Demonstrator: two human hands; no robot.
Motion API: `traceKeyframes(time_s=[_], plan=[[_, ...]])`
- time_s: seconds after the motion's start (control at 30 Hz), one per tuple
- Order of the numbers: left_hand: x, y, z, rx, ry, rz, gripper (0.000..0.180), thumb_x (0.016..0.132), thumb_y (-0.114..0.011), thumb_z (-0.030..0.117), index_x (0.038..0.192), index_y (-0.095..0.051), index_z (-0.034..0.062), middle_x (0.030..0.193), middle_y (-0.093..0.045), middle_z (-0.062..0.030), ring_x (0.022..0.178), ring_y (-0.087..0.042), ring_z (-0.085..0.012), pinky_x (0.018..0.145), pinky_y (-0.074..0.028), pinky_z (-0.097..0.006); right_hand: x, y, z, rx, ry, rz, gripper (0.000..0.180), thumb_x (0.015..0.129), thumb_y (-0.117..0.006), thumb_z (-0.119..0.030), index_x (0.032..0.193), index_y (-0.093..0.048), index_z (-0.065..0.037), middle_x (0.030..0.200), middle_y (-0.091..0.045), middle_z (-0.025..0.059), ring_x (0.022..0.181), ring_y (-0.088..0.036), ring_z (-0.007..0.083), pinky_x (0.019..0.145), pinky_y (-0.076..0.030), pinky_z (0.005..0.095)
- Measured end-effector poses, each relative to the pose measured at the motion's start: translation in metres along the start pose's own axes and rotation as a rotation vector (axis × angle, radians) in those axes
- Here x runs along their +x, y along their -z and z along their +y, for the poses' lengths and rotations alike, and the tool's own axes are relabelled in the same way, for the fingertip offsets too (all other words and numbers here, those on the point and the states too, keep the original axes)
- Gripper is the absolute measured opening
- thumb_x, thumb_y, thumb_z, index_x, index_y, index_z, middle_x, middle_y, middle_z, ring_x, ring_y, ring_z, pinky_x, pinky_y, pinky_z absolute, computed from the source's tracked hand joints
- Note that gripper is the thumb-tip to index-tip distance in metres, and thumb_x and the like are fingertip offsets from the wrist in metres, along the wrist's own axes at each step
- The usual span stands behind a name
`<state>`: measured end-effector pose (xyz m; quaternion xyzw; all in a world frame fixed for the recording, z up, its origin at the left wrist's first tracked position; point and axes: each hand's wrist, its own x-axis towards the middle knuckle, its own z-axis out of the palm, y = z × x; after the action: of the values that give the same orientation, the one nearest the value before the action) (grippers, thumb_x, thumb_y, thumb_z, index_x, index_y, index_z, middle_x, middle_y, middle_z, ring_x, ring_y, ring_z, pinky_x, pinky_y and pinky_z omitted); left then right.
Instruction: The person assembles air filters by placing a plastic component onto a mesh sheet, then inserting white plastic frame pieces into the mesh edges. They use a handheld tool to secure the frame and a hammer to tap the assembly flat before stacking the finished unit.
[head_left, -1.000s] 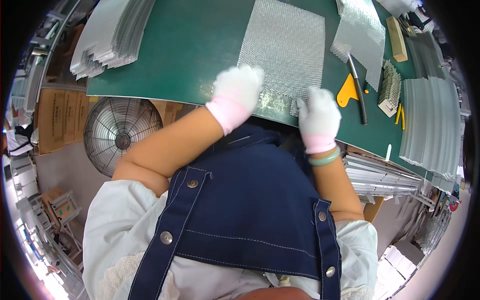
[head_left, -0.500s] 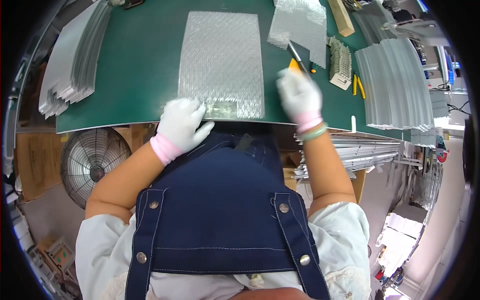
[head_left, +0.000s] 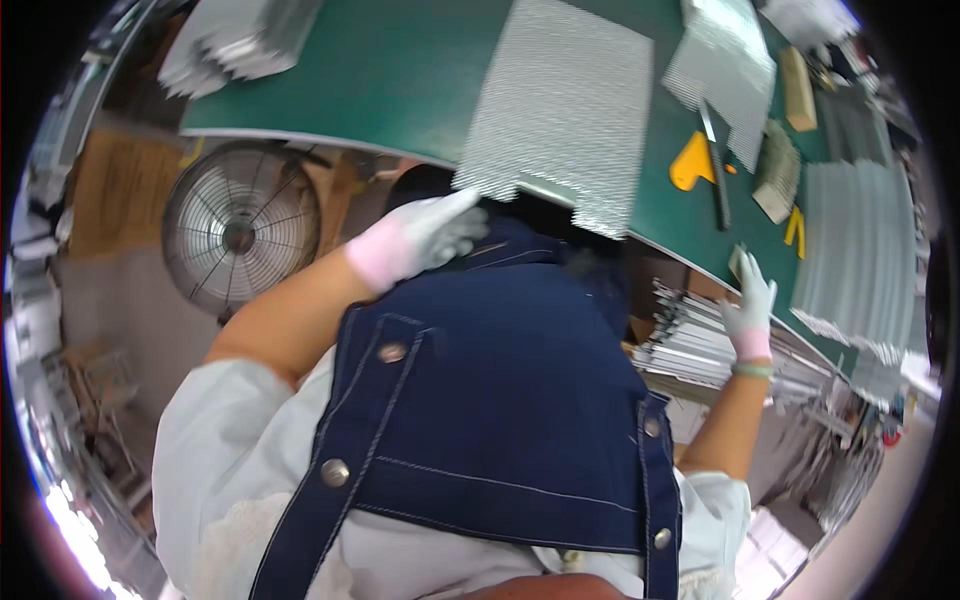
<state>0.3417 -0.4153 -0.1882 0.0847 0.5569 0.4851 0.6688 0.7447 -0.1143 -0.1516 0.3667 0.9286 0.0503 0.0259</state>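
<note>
Relative to the worktop (head_left: 390, 95), the notched silvery honeycomb-textured sheet (head_left: 560, 110) has come toward the person, its cut-out end now jutting past the near edge; the right hand (head_left: 748, 300) has left the yellow scraper (head_left: 686, 166) for the rim farther right. With that end unsupported, the sheet could droop, crease or slip if pushed down or pulled further, I judge. Its ragged corner might also snag the glove of the left hand (head_left: 438, 232). A careless sweep rightward could knock the dark-handled cutter (head_left: 718, 180) lying beside the scraper.

Reaching in from lower left, the left forearm slants up toward the sheet's near-left corner; one digit is extended, the others loosely curled and apart, gripping nothing visible. Farther out, the right arm stretches upward, its fingers slightly spread beside a small pale strip (head_left: 737, 263); whether they hold it, I cannot tell.
</note>
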Motion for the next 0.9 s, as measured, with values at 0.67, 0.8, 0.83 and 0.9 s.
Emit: traceKeyframes(time_s=[0.67,0.8,0.83,0.9], plan=[[0.055,-0.011,-0.025,-0.429,-0.285,-0.036,0.025,0.097,-0.061,0.028,0.108,-0.062,0.0055,0.1,-0.065,-0.0056,0.087,-0.059,-0.0135,0.069,-0.046,-0.023,0.02,-0.013,-0.248,1.573,-0.175,-0.535,0.035,0.085,-0.073,-0.018,0.111,-0.061,0.001,0.099,-0.066,0.0055,0.086,-0.06,0.0089,0.081,-0.05,0.0268],[0.063,-0.013,-0.03,-0.419,-0.346,-0.031,0.017,0.096,-0.061,0.021,0.107,-0.063,0.008,0.099,-0.066,-0.0052,0.089,-0.061,-0.0148,0.07,-0.046,-0.025,0.04,-0.042,-0.26,2.097,-0.425,-0.611,0.028,0.092,-0.066,-0.015,0.114,-0.057,-0.002,0.09,-0.062,0.0033,0.07,-0.056,0.0078,0.056,-0.043,0.0188],[0.063,-0.012,-0.03,-0.424,-0.35,-0.029,0.017,0.096,-0.062,0.021,0.107,-0.063,0.008,0.099,-0.066,-0.0051,0.089,-0.061,-0.0149,0.071,-0.046,-0.025,0.041,-0.038,-0.265,2.116,-0.463,-0.57,0.026,0.092,-0.065,-0.015,0.114,-0.057,-0.002,0.09,-0.062,0.0035,0.069,-0.056,0.0076,0.054,-0.042,0.0179],[0.06,-0.012,-0.03,-0.436,-0.353,-0.027,0.016,0.096,-0.062,0.02,0.106,-0.063,0.0079,0.099,-0.067,-0.0049,0.088,-0.061,-0.0152,0.072,-0.046,-0.026,0.043,-0.039,-0.268,2.146,-0.485,-0.53,0.025,0.093,-0.064,-0.014,0.114,-0.057,-0.002,0.09,-0.062,0.0036,0.069,-0.056,0.0075,0.052,-0.04,0.017]])
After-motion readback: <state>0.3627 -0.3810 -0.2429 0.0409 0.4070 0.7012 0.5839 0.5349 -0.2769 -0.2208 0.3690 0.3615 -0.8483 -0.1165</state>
